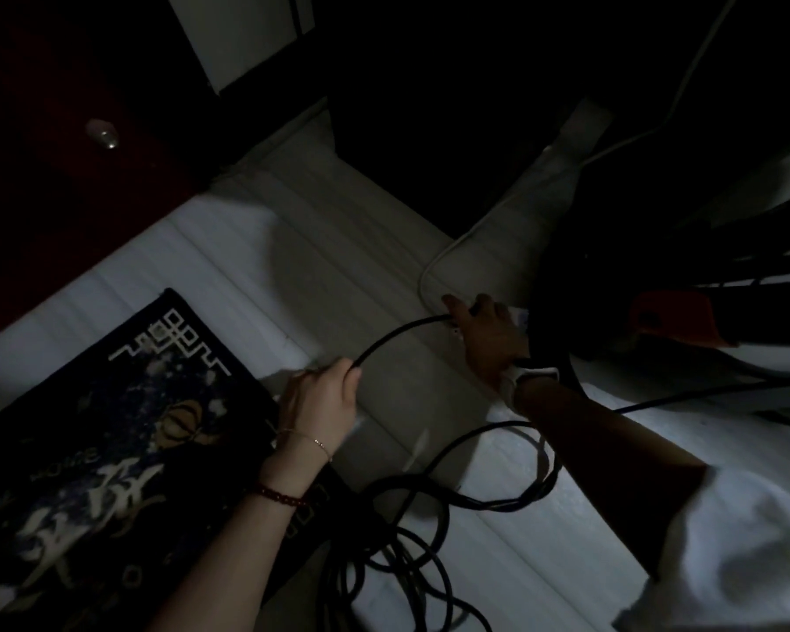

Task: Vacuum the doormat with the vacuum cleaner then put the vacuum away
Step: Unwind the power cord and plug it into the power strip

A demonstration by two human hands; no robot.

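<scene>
Left hand point(322, 394) closed around black cord point(397, 333), feeding slack; right hand point(484, 333) pinching its plug end at 2 o'clock, likely toward a socket; doormat point(124, 449) flat on floor at 8 o'clock.

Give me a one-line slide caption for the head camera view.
In dim light, left hand and right hand hold a black cord stretched between them, beside the doormat.
</scene>
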